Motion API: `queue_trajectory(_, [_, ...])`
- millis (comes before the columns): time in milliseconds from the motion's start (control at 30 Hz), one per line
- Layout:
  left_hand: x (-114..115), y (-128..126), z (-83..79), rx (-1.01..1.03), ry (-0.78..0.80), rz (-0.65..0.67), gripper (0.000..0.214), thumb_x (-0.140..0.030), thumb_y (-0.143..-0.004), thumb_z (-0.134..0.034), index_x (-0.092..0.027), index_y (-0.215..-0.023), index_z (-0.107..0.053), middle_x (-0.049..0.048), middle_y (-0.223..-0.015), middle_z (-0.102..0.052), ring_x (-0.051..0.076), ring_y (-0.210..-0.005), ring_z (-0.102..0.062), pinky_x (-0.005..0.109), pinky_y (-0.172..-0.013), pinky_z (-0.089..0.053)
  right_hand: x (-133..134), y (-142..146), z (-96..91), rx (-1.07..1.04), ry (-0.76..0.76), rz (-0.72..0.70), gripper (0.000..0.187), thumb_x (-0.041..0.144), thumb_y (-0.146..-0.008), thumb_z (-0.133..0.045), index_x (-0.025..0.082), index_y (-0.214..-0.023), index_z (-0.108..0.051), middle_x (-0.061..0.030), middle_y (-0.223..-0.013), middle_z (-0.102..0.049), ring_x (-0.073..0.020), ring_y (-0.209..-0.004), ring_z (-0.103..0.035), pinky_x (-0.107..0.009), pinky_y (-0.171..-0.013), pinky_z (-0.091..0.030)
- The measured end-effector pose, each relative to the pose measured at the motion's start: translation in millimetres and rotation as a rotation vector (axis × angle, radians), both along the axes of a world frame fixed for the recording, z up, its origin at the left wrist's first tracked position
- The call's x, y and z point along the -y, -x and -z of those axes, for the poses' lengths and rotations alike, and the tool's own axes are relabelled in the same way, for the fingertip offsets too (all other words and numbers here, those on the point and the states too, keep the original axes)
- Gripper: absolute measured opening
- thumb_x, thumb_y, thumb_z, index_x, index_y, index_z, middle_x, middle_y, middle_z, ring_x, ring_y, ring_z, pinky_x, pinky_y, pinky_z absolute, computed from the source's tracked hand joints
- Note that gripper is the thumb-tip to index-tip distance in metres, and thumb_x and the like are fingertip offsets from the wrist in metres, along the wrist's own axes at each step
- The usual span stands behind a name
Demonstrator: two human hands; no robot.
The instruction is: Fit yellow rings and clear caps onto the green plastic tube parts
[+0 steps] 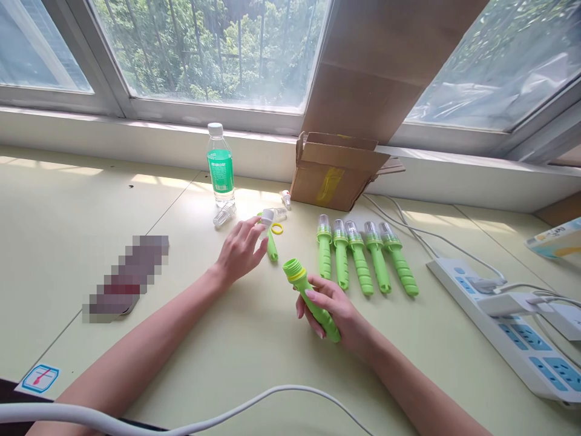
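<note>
My right hand [331, 312] is wrapped round a green ribbed flashlight-like handle [324, 321]. Its threaded open end, with a yellow ring [297, 274] below the threads, tilts up to the left. Farther out, my left hand [242, 249] has its curled fingertips at a small white cylindrical piece [267, 217] and seems to grip it; the thumb stands a little apart. Just beyond those fingers lie a loose yellow ring [276, 228], another green handle [272, 247] partly hidden by the hand, and a clear ribbed cover [279, 213].
Several green sticks with clear tops [356, 260] lie in a row on the right. Behind stand a water bottle [220, 166] and an open cardboard box [338, 172]. A power strip [503, 333] with cables occupies the right; a blurred dark object [129, 278] lies left. A white cable [254, 396] crosses in front.
</note>
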State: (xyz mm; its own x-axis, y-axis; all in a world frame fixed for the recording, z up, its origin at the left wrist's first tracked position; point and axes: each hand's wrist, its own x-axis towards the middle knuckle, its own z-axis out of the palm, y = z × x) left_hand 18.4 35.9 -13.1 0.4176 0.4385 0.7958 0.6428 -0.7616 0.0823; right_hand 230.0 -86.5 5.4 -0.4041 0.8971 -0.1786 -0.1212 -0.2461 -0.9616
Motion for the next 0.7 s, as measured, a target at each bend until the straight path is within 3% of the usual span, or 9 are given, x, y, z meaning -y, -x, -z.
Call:
queue_trajectory(133, [5,-3,-0.6,-0.086,-0.027,0.150,0.022,-0.008,-0.085,-0.048,-0.017,-0.104,-0.049,0.0137,-0.121,-0.057,0.022,-0.102,-0.058,0.037,-0.083,-0.050,0,0,-1.6,0.000,-0.001,0.002,0.019,0.033,-0.089,-0.050,0.017,-0.099,-0.053,-0.0034,-0.072,-0.065,-0.0055,-0.034,-0.044,-0.020,-0.037,-0.029])
queue_trajectory(433, [8,-2,-2.8,0.042,-0.010,0.241,0.023,-0.011,-0.087,-0.048,-0.020,-0.109,-0.049,0.0111,-0.114,-0.061,0.019,-0.098,-0.060,0.035,-0.080,-0.052,0,1,-2.3,0.003,0.004,0.007,0.019,0.034,-0.089,-0.050,0.017,-0.098,-0.053,-0.0037,-0.072,-0.065,-0.0055,-0.034,-0.044,-0.020,-0.037,-0.029])
queue_trajectory(700, [14,-8,-0.7,0.079,-0.010,0.224,0.016,-0.021,-0.083,-0.059,-0.018,-0.095,-0.050,0.0045,-0.081,-0.061,0.015,-0.073,-0.057,0.028,-0.064,-0.049,0,0,0.0,0.016,-0.009,0.052,0.021,0.036,-0.089,-0.050,0.018,-0.101,-0.052,-0.0031,-0.070,-0.065,-0.0060,-0.033,-0.042,-0.020,-0.035,-0.029])
